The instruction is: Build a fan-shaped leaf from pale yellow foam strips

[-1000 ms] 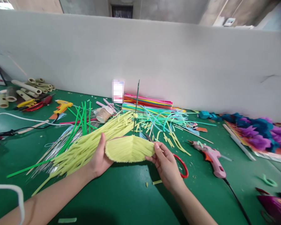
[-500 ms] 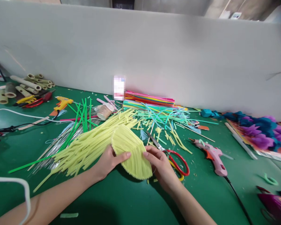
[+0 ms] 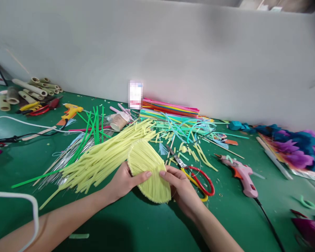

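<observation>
A pale yellow leaf-shaped piece (image 3: 147, 168) made of fuzzy pipe cleaners lies flat just above the green table, held from both sides. My left hand (image 3: 124, 182) grips its left edge with the thumb on top. On the right edge my right hand (image 3: 179, 187) pinches it, thumb on the surface. Behind it spreads a heap of loose yellow pipe cleaners (image 3: 102, 159). Red-and-yellow-handled scissors (image 3: 196, 176) lie right beside my right hand.
A pink glue gun (image 3: 243, 175) with a black cord lies to the right, a yellow glue gun (image 3: 70, 111) at back left. Green sticks (image 3: 93, 127), coloured pipe cleaner stacks (image 3: 170, 108), a twine spool (image 3: 118, 121), cardboard tubes (image 3: 31, 91) and purple-blue flowers (image 3: 294, 141) line the grey wall.
The yellow piece was tipped from standing on edge, with a thin stick upright behind it, down to lying flat and lower; both hands shifted their hold and the stick no longer stands up.
</observation>
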`<state>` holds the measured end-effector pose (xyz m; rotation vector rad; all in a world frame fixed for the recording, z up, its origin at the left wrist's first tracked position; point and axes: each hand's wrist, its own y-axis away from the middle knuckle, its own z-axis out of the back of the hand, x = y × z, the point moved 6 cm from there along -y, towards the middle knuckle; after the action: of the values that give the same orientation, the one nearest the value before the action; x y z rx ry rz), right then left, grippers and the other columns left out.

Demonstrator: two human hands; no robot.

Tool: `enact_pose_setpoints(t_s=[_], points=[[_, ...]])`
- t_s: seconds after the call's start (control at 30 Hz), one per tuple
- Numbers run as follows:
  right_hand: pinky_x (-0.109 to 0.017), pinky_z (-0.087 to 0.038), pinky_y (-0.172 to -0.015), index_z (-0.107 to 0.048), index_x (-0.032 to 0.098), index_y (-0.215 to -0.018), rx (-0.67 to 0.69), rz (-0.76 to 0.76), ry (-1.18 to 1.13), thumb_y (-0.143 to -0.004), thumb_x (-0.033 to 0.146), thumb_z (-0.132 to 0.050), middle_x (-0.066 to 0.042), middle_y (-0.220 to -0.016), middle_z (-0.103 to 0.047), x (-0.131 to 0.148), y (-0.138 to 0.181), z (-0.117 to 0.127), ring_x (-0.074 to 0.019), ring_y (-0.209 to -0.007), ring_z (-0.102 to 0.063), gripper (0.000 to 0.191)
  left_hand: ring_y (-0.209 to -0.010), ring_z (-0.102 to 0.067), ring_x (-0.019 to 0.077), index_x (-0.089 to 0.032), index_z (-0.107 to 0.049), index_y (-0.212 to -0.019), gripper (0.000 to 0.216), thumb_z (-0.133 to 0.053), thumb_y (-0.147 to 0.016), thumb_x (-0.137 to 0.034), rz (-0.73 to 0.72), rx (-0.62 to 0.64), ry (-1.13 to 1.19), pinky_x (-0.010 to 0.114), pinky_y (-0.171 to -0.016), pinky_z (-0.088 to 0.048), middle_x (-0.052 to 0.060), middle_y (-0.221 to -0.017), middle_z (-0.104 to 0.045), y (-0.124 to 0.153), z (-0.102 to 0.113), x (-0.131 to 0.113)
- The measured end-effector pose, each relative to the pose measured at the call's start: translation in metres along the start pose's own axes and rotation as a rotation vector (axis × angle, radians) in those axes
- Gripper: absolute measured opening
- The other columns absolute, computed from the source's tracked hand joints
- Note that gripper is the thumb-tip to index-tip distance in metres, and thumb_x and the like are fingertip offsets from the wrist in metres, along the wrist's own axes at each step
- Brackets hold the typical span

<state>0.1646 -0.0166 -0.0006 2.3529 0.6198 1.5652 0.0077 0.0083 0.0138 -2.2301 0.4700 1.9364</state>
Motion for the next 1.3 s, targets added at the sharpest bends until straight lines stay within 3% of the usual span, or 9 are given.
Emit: enact_pose_setpoints(t_s=[0.23,0.4,0.83,1.03,1.3], points=[[-0.023,-0.047,-0.067,-0.067,0.021,-0.079,-0.012,0.132,0.043,-0.064,0.044,-0.084,0.001,-0.079,-0.067,-0.0006,-0.0067,-0.0026,-0.0133,-0.073,-0.061,0.033,-0.102,-0.068,0.0281,-0.019,-0.068,-0.108,0.039,-0.078,-0.073,-0.032,0.049,-0.096,0.115,0.038,-0.086,-0.056,0.008,-0.112,-0.073,-0.0011,0.0000,0.0034],[-0.023,-0.046,-0.067,-0.065,0.019,-0.079,0.010,0.143,0.074,-0.066,0.046,-0.082,0.001,-0.076,-0.064,-0.0017,-0.0067,-0.0047,-0.0129,-0.070,-0.058,0.034,-0.103,-0.067,0.0287,-0.018,-0.068,-0.106,0.040,-0.080,-0.070,-0.031,0.087,-0.097,0.156,0.039,-0.087,-0.056,0.008,-0.110,-0.074,0.0001,-0.0016,0.0056],[-0.024,-0.046,-0.067,-0.066,0.019,-0.078,-0.007,0.154,0.071,-0.066,0.046,-0.083,0.001,-0.076,-0.066,-0.0022,-0.0044,-0.0092,-0.0133,-0.069,-0.058,0.034,-0.100,-0.068,0.0292,-0.018,-0.067,-0.104,0.041,-0.080,-0.067,-0.029,0.066,-0.176,0.119,0.041,-0.086,-0.055,0.008,-0.108,-0.074,-0.0014,0.0023,0.0041],[-0.022,-0.045,-0.064,-0.068,0.019,-0.078,-0.014,0.169,0.080,-0.065,0.045,-0.084,0.002,-0.073,-0.065,-0.0016,-0.0057,-0.0094,-0.0118,-0.068,-0.056,0.033,-0.101,-0.067,0.0299,-0.017,-0.065,-0.104,0.039,-0.079,-0.069,-0.028,0.019,-0.251,-0.011,0.043,-0.090,-0.054,0.009,-0.107,-0.073,0.0001,0.0041,0.0022],[-0.025,-0.046,-0.067,-0.065,0.020,-0.082,-0.014,0.146,0.045,-0.069,0.040,-0.081,0.000,-0.082,-0.066,0.0024,-0.0031,-0.0099,-0.0149,-0.073,-0.059,0.029,-0.103,-0.068,0.0301,-0.018,-0.067,-0.105,0.041,-0.081,-0.069,-0.030,0.039,-0.187,0.084,0.043,-0.089,-0.055,0.009,-0.110,-0.073,-0.0013,-0.0005,-0.0002]])
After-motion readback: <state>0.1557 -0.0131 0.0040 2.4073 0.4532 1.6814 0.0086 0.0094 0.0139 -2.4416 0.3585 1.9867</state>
